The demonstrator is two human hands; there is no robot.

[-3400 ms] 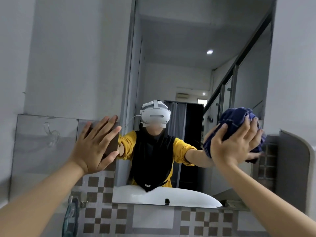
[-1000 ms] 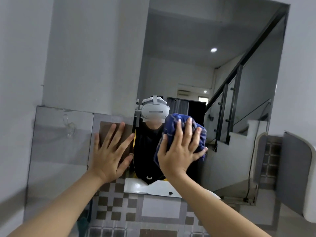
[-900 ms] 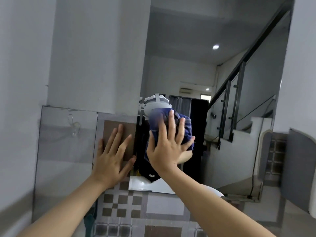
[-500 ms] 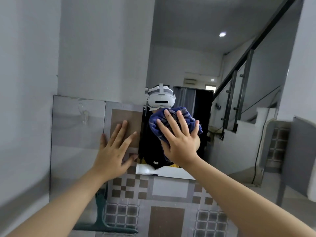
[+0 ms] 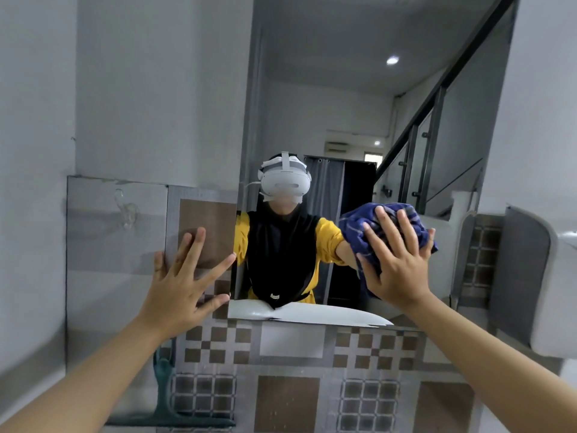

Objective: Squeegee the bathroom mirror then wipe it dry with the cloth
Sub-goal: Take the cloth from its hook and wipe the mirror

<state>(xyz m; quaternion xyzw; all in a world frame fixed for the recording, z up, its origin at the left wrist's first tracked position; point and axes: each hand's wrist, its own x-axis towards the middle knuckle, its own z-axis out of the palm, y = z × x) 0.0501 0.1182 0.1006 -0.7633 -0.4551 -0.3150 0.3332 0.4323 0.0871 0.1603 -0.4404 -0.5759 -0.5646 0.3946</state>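
Two stages make up the job, and by the look of things the 2nd is under way. The squeegee (image 5: 175, 410), teal, is set down low at the bottom left against the tiled wall (image 5: 290, 370), untouched by either hand, so stage 1 is judged done.

The cloth (image 5: 359, 232), dark blue w/ thin pale stripes, is bunched up and pressed flat to the mirror (image 5: 327, 89) under the right hand (image 5: 396, 270), fingers spread over it rather than curled round it. It sits at the lower right of the glass, near the right edge. The left hand (image 5: 184, 285) is laid open, empty, fingers splayed, on the tiles just beside the mirror's left edge, apparently as a brace.

No streaks or drops can be made out on the glass, so how much is dry already cannot be told. The upper part of the mirror is well above the cloth and is prob. left to be wiped, along w/ any strip not yet covered.
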